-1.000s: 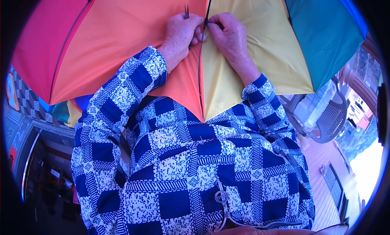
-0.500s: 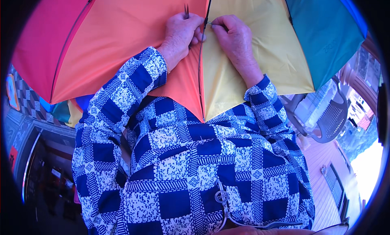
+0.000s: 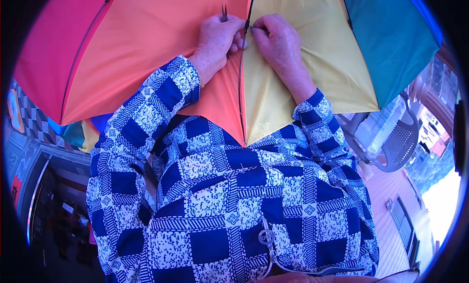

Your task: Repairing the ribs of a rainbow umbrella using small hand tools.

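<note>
An opened multicoloured umbrella (image 3: 146, 53) spreads before me with its inner side and ribs showing. My left hand (image 3: 218, 38) is closed around thread snips (image 3: 224, 13), whose two dark pointed blades stick up past the knuckles. Its fingertips rest at the joint of the middle rib (image 3: 246, 29), between the orange and yellow panels. From the right, my right hand (image 3: 281, 41) pinches a short thin strand (image 3: 250, 27) close against that joint. Whether the strand is thread or wire I cannot tell.
A grey plastic chair (image 3: 398, 141) stands at the right, beyond the green panel. More coloured fabric (image 3: 78, 135) shows below the umbrella's left edge. A dark doorway (image 3: 61, 219) lies at the lower left. The umbrella's nearest tip reaches my checked shirt (image 3: 229, 195).
My right hand has shifted slightly left and up, its pinching fingers now closer to the rib joint. My left hand stays nearly still with the snips.
</note>
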Action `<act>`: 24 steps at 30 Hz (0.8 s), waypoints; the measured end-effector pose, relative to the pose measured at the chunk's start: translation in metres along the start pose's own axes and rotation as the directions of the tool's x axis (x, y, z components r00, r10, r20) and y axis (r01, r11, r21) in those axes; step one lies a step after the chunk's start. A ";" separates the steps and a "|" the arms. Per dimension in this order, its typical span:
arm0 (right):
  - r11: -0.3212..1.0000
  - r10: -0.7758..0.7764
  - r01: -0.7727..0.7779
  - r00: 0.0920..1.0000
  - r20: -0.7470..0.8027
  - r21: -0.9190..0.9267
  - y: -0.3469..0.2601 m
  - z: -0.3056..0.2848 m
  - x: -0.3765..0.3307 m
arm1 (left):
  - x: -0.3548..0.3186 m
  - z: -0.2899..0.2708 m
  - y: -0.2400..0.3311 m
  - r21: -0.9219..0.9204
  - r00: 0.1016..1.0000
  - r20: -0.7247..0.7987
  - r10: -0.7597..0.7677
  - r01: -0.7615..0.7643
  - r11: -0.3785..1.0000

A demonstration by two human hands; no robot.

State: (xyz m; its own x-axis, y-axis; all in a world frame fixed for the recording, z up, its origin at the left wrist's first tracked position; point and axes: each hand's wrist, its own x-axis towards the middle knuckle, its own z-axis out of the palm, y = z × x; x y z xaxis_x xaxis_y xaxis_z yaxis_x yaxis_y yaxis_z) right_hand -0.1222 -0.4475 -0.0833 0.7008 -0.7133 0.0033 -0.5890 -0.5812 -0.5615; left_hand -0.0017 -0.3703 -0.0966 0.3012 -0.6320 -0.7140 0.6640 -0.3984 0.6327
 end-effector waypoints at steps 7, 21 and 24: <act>0.996 -0.020 0.024 0.999 0.047 -0.081 0.003 -0.011 -0.014 | 0.002 -0.008 -0.001 -0.122 1.000 -0.015 -0.021 0.019 0.992; 0.565 0.361 -0.312 0.926 0.111 0.764 -0.008 -0.014 -0.005 | -0.002 -0.008 0.006 -0.088 0.998 0.059 -0.002 0.007 0.996; 0.225 0.418 -0.279 0.893 0.166 0.934 -0.006 -0.001 0.007 | -0.001 -0.003 0.004 -0.081 0.997 0.075 0.018 -0.012 0.997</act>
State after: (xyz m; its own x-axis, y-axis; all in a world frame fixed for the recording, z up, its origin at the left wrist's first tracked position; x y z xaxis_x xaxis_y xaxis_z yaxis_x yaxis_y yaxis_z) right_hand -0.1138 -0.4493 -0.0793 0.4467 -0.8151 -0.3689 0.0475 0.4334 -0.9000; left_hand 0.0030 -0.3691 -0.0937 0.2615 -0.6871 -0.6779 0.7132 -0.3357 0.6154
